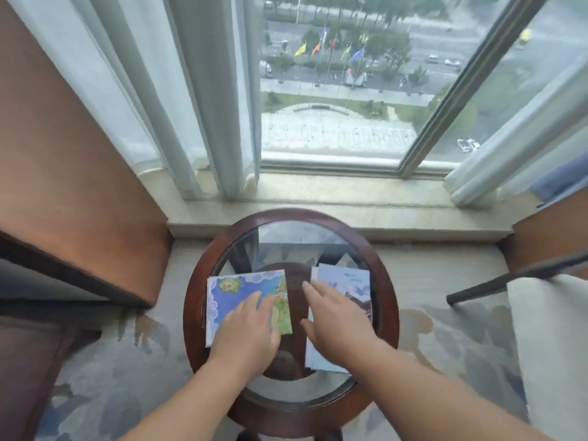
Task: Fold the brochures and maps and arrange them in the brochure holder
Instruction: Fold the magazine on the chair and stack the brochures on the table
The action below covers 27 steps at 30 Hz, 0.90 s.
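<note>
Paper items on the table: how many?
2. A colourful map on the left, under the left hand; a pale blue brochure on the right, under the right hand. More may lie stacked beneath.

Round glass-topped table below window; sheer curtains.

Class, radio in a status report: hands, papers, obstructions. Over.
Left hand open, flat on colourful map. Right hand open, flat on pale brochure. No holder in view; nothing blocking.
</note>
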Tool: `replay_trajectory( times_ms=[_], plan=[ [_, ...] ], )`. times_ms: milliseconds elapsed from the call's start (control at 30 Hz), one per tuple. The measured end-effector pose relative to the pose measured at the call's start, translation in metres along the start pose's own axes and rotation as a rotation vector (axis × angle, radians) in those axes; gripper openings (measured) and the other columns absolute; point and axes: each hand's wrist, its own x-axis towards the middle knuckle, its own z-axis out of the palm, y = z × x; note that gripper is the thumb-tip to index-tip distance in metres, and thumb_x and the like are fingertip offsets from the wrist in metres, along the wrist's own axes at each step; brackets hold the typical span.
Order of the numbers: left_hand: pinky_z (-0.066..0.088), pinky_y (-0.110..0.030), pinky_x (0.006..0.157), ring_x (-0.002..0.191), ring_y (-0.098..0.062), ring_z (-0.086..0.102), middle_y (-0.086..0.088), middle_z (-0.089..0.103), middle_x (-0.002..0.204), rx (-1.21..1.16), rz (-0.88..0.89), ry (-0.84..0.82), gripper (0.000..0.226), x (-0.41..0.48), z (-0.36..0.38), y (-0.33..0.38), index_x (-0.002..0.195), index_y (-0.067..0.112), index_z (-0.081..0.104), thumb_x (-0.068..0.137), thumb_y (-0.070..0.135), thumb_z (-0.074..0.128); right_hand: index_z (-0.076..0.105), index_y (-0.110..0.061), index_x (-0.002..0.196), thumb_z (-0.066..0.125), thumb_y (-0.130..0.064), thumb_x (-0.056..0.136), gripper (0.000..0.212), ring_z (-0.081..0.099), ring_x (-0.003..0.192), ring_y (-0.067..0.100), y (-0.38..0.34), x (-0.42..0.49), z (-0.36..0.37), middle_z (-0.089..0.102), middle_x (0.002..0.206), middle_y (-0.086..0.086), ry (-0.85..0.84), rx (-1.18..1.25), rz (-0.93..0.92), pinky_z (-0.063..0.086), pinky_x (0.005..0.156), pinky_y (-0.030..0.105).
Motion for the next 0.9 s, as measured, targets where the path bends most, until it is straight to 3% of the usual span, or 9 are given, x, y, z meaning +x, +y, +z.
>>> replay_trajectory(
  times_ms=[133, 467, 567, 900],
  plan=[
    [0.035, -0.032, 0.107, 0.135, -0.016, 0.038, 0.007, 0.037, 0.151, 0.018, 0.143, 0.028, 0.054, -0.022, -0.033, 0.041, 0.148, 0.026, 0.032, 0.096, 0.037, 0.042, 0.037, -0.018, 0.143, 0.047, -0.033, 0.097, 0.050, 0.042, 0.134, 0.022, 0.009, -0.049, -0.040, 0.045, 0.146, 0.001, 0.090, 0.114, 0.153, 0.041, 0.106, 0.038],
    [0.039, -0.034, 0.103, 0.133, -0.018, 0.040, 0.005, 0.038, 0.148, 0.138, 0.421, 0.095, 0.053, -0.063, -0.077, 0.189, 0.146, 0.024, 0.034, 0.096, 0.036, 0.043, 0.026, -0.018, 0.152, 0.045, -0.038, 0.098, 0.060, 0.032, 0.141, 0.023, 0.086, -0.201, -0.112, 0.035, 0.153, 0.001, 0.287, 0.166, 0.399, 0.034, 0.111, 0.041],
    [0.040, -0.034, 0.100, 0.133, -0.019, 0.041, 0.003, 0.039, 0.149, 0.147, 0.508, 0.134, 0.054, -0.079, -0.075, 0.255, 0.147, 0.023, 0.034, 0.095, 0.034, 0.044, 0.023, -0.018, 0.154, 0.044, -0.037, 0.099, 0.062, 0.030, 0.142, 0.023, 0.122, -0.250, -0.124, 0.032, 0.157, 0.001, 0.344, 0.173, 0.452, 0.032, 0.111, 0.040],
    [0.042, -0.037, 0.098, 0.130, -0.023, 0.044, -0.001, 0.041, 0.148, 0.223, 0.667, 0.157, 0.054, -0.150, -0.009, 0.440, 0.145, 0.020, 0.036, 0.094, 0.036, 0.047, 0.040, -0.016, 0.140, 0.044, -0.031, 0.097, 0.045, 0.043, 0.130, 0.027, 0.243, -0.407, -0.134, 0.045, 0.142, 0.004, 0.432, 0.206, 0.567, 0.042, 0.102, 0.043]
  ],
)
